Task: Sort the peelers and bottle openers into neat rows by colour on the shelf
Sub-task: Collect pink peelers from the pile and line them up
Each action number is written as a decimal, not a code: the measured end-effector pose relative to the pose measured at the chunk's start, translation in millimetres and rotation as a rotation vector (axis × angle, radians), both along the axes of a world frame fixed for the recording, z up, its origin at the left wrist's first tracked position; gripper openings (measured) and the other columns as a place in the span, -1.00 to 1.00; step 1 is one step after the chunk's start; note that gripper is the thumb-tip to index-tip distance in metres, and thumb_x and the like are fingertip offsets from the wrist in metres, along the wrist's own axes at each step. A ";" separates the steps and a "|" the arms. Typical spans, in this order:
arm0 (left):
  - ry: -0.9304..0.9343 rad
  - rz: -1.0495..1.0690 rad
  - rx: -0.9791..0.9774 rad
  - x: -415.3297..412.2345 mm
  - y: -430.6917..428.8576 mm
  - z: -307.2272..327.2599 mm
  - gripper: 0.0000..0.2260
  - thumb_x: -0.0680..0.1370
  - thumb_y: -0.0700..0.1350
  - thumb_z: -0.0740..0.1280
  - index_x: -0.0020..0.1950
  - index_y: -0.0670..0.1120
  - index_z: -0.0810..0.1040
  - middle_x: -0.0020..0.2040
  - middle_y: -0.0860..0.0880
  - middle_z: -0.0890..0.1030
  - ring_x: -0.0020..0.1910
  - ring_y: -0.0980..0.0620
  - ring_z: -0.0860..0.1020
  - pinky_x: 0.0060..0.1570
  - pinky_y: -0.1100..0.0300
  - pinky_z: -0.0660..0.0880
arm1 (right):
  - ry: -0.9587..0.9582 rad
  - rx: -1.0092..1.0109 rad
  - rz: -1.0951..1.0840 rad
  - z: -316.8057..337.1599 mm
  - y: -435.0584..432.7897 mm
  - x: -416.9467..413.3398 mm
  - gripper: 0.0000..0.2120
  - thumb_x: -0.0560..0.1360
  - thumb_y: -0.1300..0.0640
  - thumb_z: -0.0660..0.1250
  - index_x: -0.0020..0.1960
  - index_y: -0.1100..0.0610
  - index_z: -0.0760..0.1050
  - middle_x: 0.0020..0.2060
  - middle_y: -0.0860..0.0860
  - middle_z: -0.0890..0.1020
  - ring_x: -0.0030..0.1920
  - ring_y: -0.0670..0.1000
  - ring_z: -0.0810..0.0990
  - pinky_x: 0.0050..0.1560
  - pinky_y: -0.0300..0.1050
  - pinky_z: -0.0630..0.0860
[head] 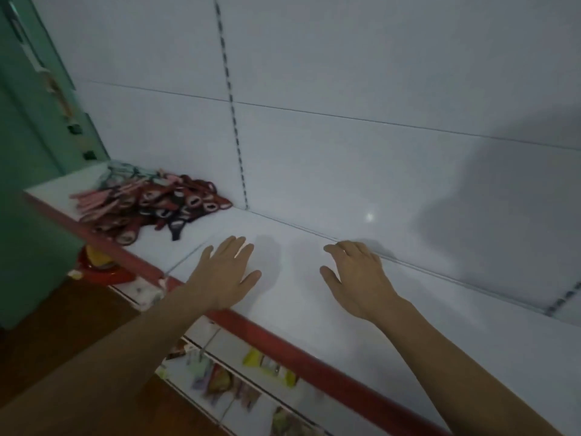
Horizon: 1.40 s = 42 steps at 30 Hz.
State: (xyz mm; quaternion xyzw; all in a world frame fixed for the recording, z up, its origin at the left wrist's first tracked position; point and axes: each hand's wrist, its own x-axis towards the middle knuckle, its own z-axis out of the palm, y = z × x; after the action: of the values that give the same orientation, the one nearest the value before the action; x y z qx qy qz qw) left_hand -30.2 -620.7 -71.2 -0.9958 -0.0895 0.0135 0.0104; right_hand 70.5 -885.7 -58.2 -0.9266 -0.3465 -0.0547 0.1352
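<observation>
Peelers + bottle openers [151,206]: one mixed heap at far-left end of shelf [393,325], up against back panel [345,89]. Mostly dark red and black, some pink on its left side, a few teal at the rear. Unsorted.

Left grip [224,275]: palm down, fingers straight and spread, holding nothing. Sits over shelf near red front edge [283,347], right of heap and apart from it.

Right grip [355,278]: palm down, fingers loosely bent, nothing in it, fingertips near back panel.

Contact w/ shelf: can't tell for either.

Below: blurred packets [270,366] on lower level. Green wall [31,152] at left.
</observation>
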 end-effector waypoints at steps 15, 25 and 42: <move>-0.039 0.247 0.051 -1.8 318.4 20.6 -0.38 0.68 0.24 0.06 0.66 -0.04 0.08 0.67 -0.07 0.06 0.65 -0.10 0.02 0.54 -0.21 0.10 | 0.028 -0.017 0.326 11.0 382.8 52.0 -0.58 0.65 -0.11 0.17 0.42 0.06 0.41 0.31 0.02 0.49 0.33 0.13 0.44 0.30 0.16 0.44; -0.027 0.382 -0.005 30.0 456.1 30.7 -0.48 0.66 0.23 0.07 0.54 -0.02 0.29 0.58 -0.06 0.26 0.55 -0.11 0.22 0.45 -0.19 0.24 | 0.039 -0.043 0.385 15.3 535.4 120.8 -0.65 0.66 0.02 0.15 0.38 0.12 0.44 0.28 0.09 0.55 0.25 0.14 0.51 0.27 0.11 0.49; -0.020 0.482 -0.548 185.0 699.9 -12.4 -0.44 0.59 0.04 0.37 0.49 -0.12 0.23 0.26 -0.28 0.44 0.17 -0.30 0.51 0.01 0.01 0.47 | 0.115 -0.331 0.046 14.6 713.1 157.3 -0.85 0.55 0.11 0.27 0.07 0.15 0.51 0.04 0.10 0.58 0.03 0.16 0.59 -0.05 -0.04 0.52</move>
State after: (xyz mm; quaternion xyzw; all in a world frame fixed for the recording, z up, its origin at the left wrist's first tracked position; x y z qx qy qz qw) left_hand 154.9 79.2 -83.6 -0.9120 -0.3147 0.0294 -0.2613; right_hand 227.8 -172.7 -43.6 -0.9297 -0.3636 0.0592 0.0015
